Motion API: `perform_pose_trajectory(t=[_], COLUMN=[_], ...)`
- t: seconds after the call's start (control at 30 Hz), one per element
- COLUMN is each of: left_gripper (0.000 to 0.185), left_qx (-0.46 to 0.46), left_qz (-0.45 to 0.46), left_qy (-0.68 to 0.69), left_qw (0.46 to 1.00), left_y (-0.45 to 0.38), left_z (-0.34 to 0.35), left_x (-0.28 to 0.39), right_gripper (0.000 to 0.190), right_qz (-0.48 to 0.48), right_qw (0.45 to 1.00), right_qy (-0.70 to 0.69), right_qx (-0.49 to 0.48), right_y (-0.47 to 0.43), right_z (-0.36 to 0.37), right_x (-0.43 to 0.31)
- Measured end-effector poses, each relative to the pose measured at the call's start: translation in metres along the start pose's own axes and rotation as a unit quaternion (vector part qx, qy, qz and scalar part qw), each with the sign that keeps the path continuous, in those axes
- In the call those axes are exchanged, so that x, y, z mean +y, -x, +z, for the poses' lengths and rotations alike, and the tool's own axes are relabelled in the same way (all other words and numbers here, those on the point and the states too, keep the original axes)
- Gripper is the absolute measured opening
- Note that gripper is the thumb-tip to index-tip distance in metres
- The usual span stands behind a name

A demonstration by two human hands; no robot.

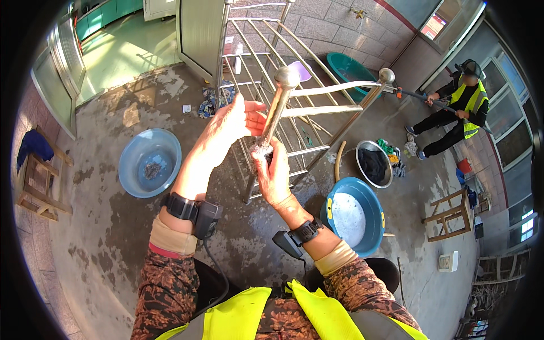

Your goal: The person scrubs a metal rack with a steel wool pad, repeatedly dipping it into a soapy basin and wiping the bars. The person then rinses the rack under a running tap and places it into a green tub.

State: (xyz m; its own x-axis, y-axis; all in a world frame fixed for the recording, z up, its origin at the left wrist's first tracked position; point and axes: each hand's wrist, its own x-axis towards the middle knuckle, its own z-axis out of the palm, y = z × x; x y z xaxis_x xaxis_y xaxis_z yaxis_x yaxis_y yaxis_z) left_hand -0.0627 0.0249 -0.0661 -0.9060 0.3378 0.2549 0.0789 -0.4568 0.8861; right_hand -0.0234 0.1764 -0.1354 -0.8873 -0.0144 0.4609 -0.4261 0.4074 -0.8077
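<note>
A tall metal rack (321,111) with several bars and round ball caps on its posts stands before me. My right hand (275,176) pinches a grey metal scouring pad (262,150) against the nearest post (275,111), well below its ball cap (287,77). Left of that same post, my left hand (227,129) is raised with its fingers loosely spread and nothing in them. Its fingertips come close to the post; whether they touch it I cannot tell.
A light blue basin (127,163) holding a grey scouring pad is at left. At right stand a blue basin (376,238) of sudsy water and a metal bowl (387,180) of dark cloth. Farther off, a person (461,100) grips a long pole. Wooden stools (446,216) flank the wet floor.
</note>
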Motion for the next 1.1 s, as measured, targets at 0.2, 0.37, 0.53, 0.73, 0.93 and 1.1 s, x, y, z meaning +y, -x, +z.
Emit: perform_pose_trajectory(t=[0.2, 0.37, 0.53, 0.73, 0.93, 1.1], left_gripper=[0.079, 0.072, 0.040, 0.031, 0.028, 0.026], left_qx=[-0.041, -0.006, -0.026, 0.017, 0.056, 0.035], left_qz=[0.034, 0.023, 0.054, 0.030, 0.099, 0.106], left_qy=[0.140, 0.030, -0.121, -0.194, -0.278, -0.235], left_qw=[0.989, 0.999, 0.991, 0.980, 0.954, 0.966], left_y=[-0.005, -0.003, 0.008, 0.008, 0.005, 0.001], left_z=[-0.005, 0.000, 0.021, 0.037, 0.046, 0.042], left_x=[0.011, 0.016, 0.014, 0.006, -0.013, -0.020], right_gripper=[0.030, 0.042, 0.046, 0.042, 0.048, 0.050], right_qz=[-0.019, 0.088, 0.009, -0.270, -0.386, -0.349], right_qw=[0.953, 0.995, 0.996, 0.936, 0.869, 0.861], right_qy=[-0.288, -0.032, -0.068, 0.164, 0.308, 0.356], right_qx=[0.095, 0.038, 0.057, 0.159, 0.008, 0.098], right_y=[-0.030, -0.005, 0.007, -0.032, -0.080, -0.101], right_z=[-0.001, 0.014, -0.022, -0.082, -0.104, -0.183], right_x=[-0.028, -0.003, 0.014, -0.035, -0.033, 0.002])
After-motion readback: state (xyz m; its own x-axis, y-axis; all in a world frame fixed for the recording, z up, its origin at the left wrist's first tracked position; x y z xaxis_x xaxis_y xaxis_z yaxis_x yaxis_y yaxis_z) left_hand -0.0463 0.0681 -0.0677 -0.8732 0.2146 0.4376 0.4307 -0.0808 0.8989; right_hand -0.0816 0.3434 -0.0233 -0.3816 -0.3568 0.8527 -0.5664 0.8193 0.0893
